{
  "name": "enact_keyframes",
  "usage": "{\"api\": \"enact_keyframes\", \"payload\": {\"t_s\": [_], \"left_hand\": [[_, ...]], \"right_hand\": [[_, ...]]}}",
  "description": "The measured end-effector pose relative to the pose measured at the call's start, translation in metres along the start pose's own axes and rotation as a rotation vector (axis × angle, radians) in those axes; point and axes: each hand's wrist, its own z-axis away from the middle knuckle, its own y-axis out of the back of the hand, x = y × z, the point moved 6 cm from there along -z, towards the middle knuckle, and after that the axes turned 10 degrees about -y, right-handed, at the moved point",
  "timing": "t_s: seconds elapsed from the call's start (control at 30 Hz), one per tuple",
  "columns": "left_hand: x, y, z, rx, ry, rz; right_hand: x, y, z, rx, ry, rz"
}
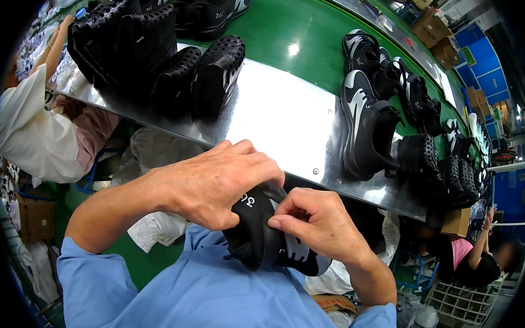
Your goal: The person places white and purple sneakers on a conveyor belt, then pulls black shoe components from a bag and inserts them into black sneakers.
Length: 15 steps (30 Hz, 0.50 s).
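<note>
A black sneaker (253, 229) with white side panels is held close to my chest, below the bench edge. My left hand (223, 183) grips it from the left, with the thumb on its heel and the fingers curled over the top. My right hand (316, 223) pinches the shoe's upper near its opening, thumb against the side. What lies under my left fingers is hidden. On the bench ahead, to the right, a black-and-white sneaker (362, 125) stands upright, nearest to my right hand.
A metal bench (283, 108) runs before me, beside a green conveyor belt (299, 29). Several dark shoes, soles showing (141, 45), crowd its left end; more shoes (417, 160) line the right. A person in white (39, 128) sits at left, another person (477, 261) at right.
</note>
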Motion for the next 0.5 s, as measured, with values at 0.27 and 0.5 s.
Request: {"api": "enact_keyframes", "payload": {"t_s": [0.27,0.5], "left_hand": [[-0.018,0.006,0.047,0.177,0.351,0.179],[-0.023,-0.023,0.074,0.553,0.557,0.585]], "right_hand": [[-0.025,0.025,0.036,0.512,0.37,0.234],[-0.067,-0.022,0.012,0.58,0.607,0.478]]}}
